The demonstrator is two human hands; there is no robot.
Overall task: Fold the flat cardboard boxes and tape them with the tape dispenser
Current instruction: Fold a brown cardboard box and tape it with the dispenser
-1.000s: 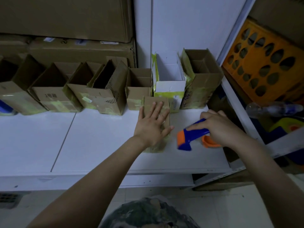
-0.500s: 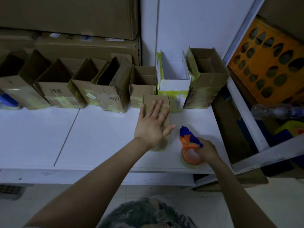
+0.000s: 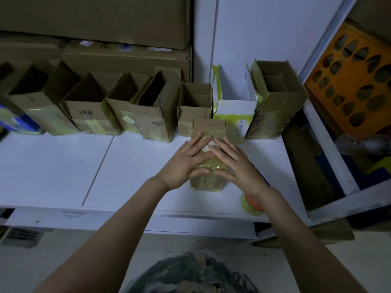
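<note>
A small brown cardboard box (image 3: 208, 127) with yellowish tape on it stands on the white table (image 3: 63, 166), just in front of the back row. My left hand (image 3: 186, 163) lies flat on its top with fingers spread. My right hand (image 3: 234, 163) presses flat beside it, fingertips meeting the left hand's over the taped seam. The tape dispenser (image 3: 252, 203), orange with a yellowish roll, lies on the table near its front edge, mostly hidden under my right wrist.
A row of several taped open boxes (image 3: 152, 111) lines the back of the table, among them a white one (image 3: 234, 102). Big cartons (image 3: 95, 17) are stacked behind. An orange perforated crate (image 3: 349, 81) sits in the white shelf frame at the right.
My right hand set the tape dispenser down near the table's front edge, let go of it and moved up onto the box beside my left hand.
</note>
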